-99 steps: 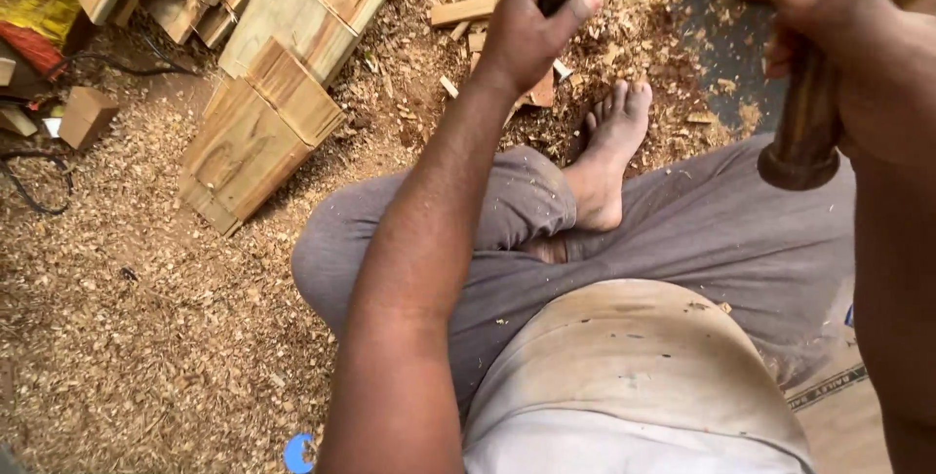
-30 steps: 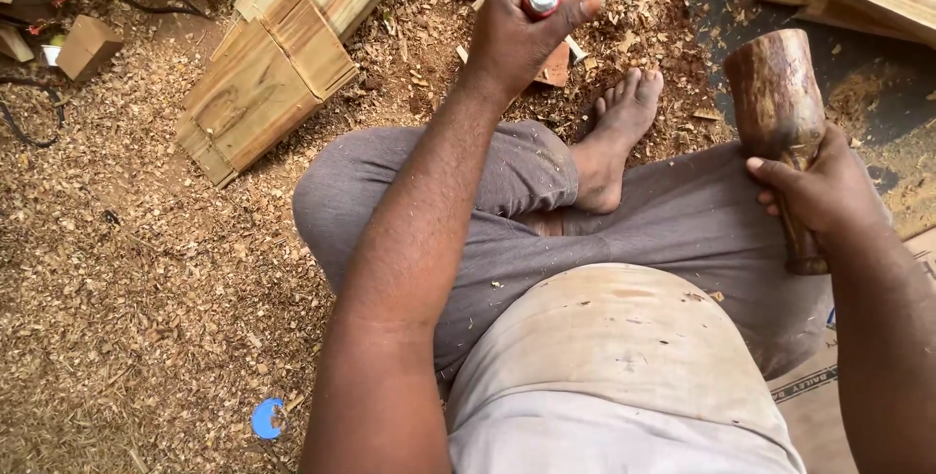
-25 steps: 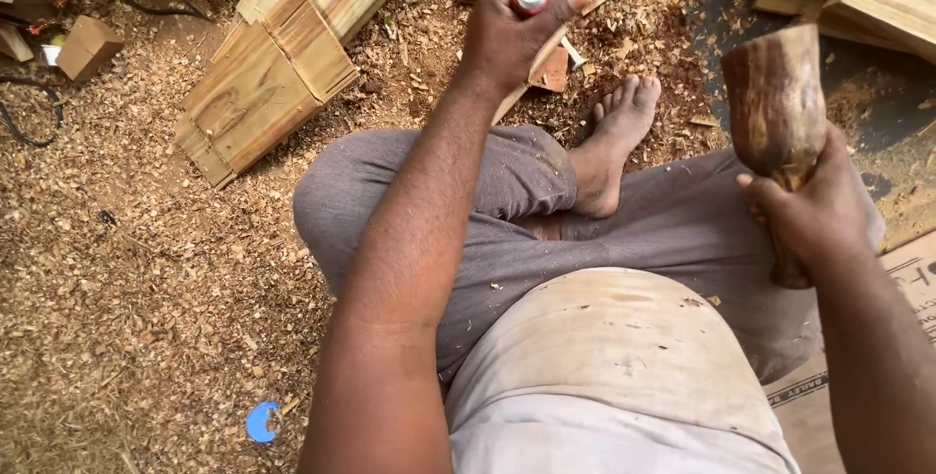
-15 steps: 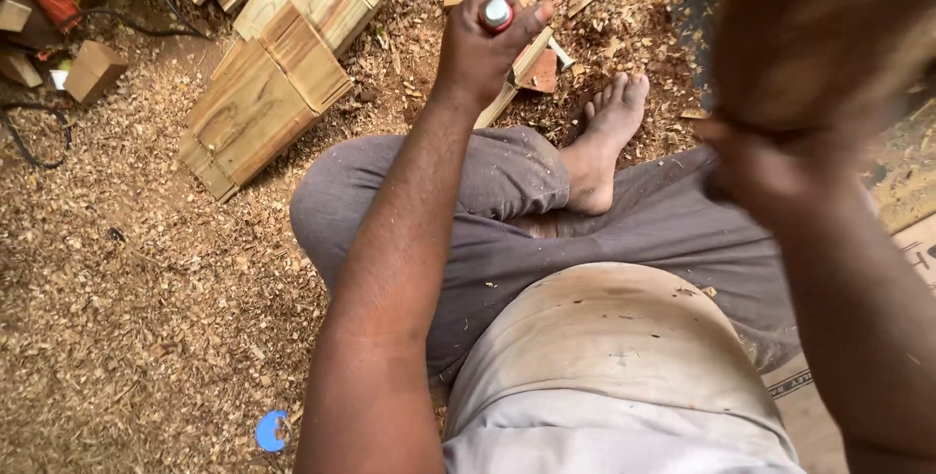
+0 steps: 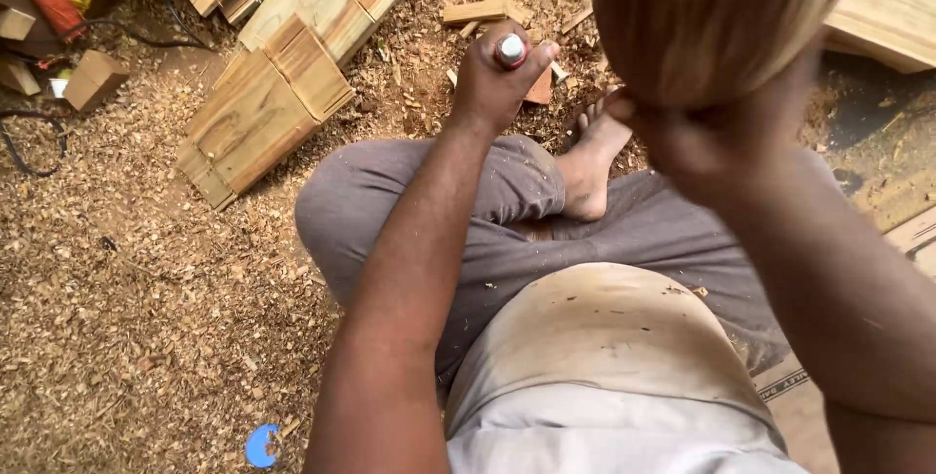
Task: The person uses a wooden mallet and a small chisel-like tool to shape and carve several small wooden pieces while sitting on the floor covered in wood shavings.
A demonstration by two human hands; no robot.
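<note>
Because I want the chisel (image 5: 511,50) to stand straight, my left hand (image 5: 497,79) wraps tight around it, top poking out. My right hand (image 5: 707,147) squeezes the wooden mallet (image 5: 707,16) up high, close to my face.

Wood blocks (image 5: 268,94) lie on sawdust (image 5: 127,337). Left of the blocks are a small cube (image 5: 93,79) and a black cable (image 5: 29,152); a blue scrap (image 5: 260,445) lies well below.
</note>
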